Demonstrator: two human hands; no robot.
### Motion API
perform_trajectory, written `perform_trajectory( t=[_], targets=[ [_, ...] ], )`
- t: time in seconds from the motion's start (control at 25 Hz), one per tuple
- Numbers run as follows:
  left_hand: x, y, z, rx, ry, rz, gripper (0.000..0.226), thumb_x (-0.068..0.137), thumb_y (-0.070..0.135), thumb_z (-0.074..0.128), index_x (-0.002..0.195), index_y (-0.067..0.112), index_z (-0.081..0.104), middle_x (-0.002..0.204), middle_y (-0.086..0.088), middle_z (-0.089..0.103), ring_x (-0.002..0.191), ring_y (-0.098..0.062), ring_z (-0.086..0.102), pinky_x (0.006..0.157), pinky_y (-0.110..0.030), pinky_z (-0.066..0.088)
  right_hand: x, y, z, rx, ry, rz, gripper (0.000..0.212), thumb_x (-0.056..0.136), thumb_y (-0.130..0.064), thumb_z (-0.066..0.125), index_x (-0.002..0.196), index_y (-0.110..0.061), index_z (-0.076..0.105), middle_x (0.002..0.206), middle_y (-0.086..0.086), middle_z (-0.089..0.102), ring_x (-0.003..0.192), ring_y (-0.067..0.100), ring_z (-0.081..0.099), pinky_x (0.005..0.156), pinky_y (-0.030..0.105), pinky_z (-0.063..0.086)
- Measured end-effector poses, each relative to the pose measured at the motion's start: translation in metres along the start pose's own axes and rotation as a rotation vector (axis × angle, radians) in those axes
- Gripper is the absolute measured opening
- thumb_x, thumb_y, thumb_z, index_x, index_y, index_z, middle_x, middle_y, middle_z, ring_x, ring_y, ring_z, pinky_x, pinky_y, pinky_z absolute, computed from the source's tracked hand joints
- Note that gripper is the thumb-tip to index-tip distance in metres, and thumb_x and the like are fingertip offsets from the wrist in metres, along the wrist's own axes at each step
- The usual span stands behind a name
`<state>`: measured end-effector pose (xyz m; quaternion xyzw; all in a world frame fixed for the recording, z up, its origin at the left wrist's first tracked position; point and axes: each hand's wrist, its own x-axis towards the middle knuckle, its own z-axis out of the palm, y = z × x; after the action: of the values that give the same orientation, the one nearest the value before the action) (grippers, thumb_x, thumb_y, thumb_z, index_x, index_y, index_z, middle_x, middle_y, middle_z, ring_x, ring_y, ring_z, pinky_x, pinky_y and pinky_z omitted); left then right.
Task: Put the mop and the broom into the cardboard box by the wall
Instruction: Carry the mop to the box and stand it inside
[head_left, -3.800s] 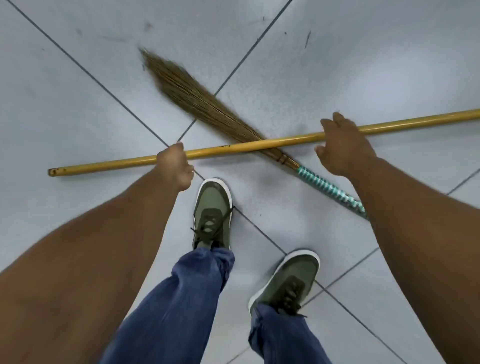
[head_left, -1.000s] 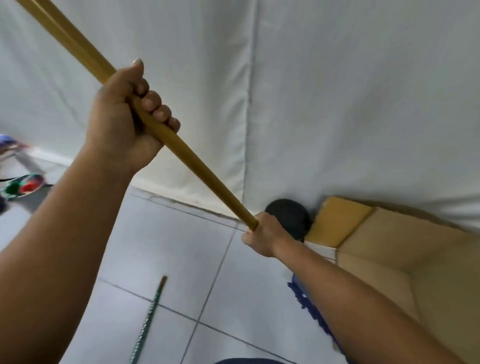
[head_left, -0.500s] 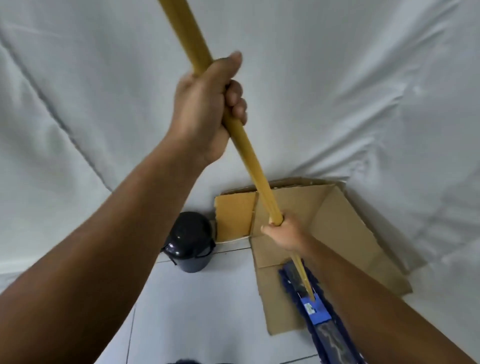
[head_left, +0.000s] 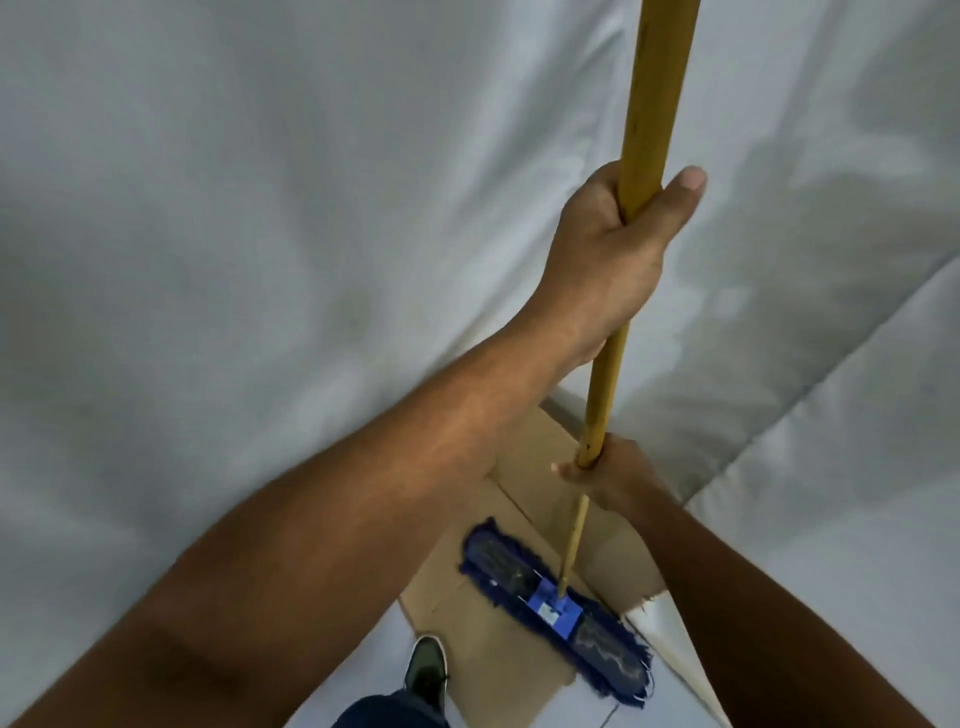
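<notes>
Against the white sheet (head_left: 218, 234), the mop (head_left: 558, 608) stands almost upright, its pole (head_left: 652, 104) running from the top edge down to the blue head. Half a second ago the pole leaned well over and the head hung at the near edge of the box (head_left: 524, 467); now the pole is close to vertical and the head sits lower, over the cardboard flaps. A black bin seen beside the box then is out of view now. Judgement: the mop is at the mouth of the box and the insertion step is nearly complete; whether the head touches the cardboard cannot be told.

Left hand (head_left: 605, 265) is closed around the pole high up, thumb raised alongside it. Right hand (head_left: 615, 475) is closed around the pole lower down, just above the thin section that meets the head. The head lies below both hands, between the right forearm and a green shoe (head_left: 427, 670) on the tiled floor (head_left: 374, 654).

The broom is not in view; that half of the task appears outstanding.
</notes>
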<state>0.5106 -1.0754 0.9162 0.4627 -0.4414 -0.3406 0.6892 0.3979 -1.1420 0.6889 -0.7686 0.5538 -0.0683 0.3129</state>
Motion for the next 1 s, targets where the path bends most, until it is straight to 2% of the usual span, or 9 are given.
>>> perform_trajectory(
  t=[0.24,0.4,0.52,0.6,0.72,0.8,0.88,1.0],
  targets=[
    [0.106,-0.024,0.011,0.007,-0.201,0.06,0.022,0.094,0.028,0.057,0.084,0.011,0.049,0.064,-0.009,0.043,0.056,-0.021,0.044,0.057,-0.033,0.045,0.076,-0.02,-0.017,0.101,0.198,0.187,0.033,0.07,-0.047,0.079,0.066,-0.026,0.053,0.063,-0.005,0.06,0.054,0.007,0.057,0.042,0.022,0.036],
    [0.149,-0.045,0.022,0.06,-0.306,0.056,0.028,0.094,0.033,0.055,0.095,0.005,0.051,0.068,-0.008,0.048,0.06,-0.02,0.049,0.06,-0.033,0.049,0.101,-0.028,-0.033,0.052,0.268,0.203,0.03,0.076,-0.043,0.075,0.069,-0.029,0.049,0.07,-0.005,0.061,0.059,0.008,0.058,0.046,0.023,0.041],
    [0.181,-0.065,0.022,0.118,-0.305,0.005,0.022,0.095,0.034,0.052,0.094,0.012,0.049,0.072,-0.006,0.05,0.061,-0.014,0.049,0.059,-0.03,0.048,0.112,-0.038,-0.041,-0.024,0.348,0.209,0.014,0.087,-0.037,0.063,0.089,-0.026,0.056,0.08,-0.005,0.064,0.059,0.005,0.058,0.048,0.021,0.045],
    [0.206,-0.073,0.022,0.148,-0.307,-0.015,0.018,0.096,0.034,0.049,0.095,0.016,0.047,0.074,-0.005,0.051,0.061,-0.012,0.05,0.058,-0.028,0.047,0.119,-0.043,-0.048,-0.059,0.406,0.247,0.017,0.092,-0.032,0.056,0.107,-0.023,0.059,0.084,-0.004,0.065,0.059,0.007,0.06,0.048,0.02,0.046],
    [0.242,-0.079,0.021,0.251,-0.324,-0.087,0.02,0.098,0.032,0.044,0.109,0.015,0.042,0.081,-0.003,0.05,0.066,-0.013,0.05,0.059,-0.027,0.045,0.127,-0.05,-0.067,-0.107,0.414,0.277,0.027,0.095,-0.029,0.051,0.12,-0.022,0.056,0.099,0.003,0.069,0.071,0.014,0.061,0.061,0.028,0.052],
    [0.256,-0.083,0.02,0.424,-0.36,-0.15,0.032,0.099,0.032,0.041,0.126,0.014,0.036,0.095,-0.002,0.052,0.077,-0.015,0.054,0.064,-0.028,0.046,0.131,-0.057,-0.079,-0.149,0.388,0.267,0.031,0.094,-0.031,0.05,0.124,-0.022,0.052,0.107,0.005,0.069,0.081,0.018,0.064,0.069,0.032,0.054],
    [0.265,-0.09,0.013,0.598,-0.422,-0.186,0.045,0.1,0.031,0.039,0.14,0.013,0.025,0.121,-0.008,0.052,0.097,-0.022,0.057,0.077,-0.034,0.05,0.134,-0.067,-0.088,-0.206,0.371,0.24,0.035,0.093,-0.032,0.05,0.127,-0.023,0.049,0.116,0.006,0.066,0.095,0.022,0.064,0.076,0.036,0.054],
    [0.271,-0.099,0.003,0.685,-0.477,-0.181,0.047,0.101,0.027,0.038,0.143,0.011,0.027,0.136,-0.013,0.049,0.108,-0.025,0.056,0.086,-0.036,0.05,0.14,-0.087,-0.105,-0.266,0.383,0.211,0.039,0.093,-0.032,0.052,0.13,-0.023,0.046,0.121,0.006,0.061,0.101,0.024,0.062,0.074,0.036,0.051]
  ],
)
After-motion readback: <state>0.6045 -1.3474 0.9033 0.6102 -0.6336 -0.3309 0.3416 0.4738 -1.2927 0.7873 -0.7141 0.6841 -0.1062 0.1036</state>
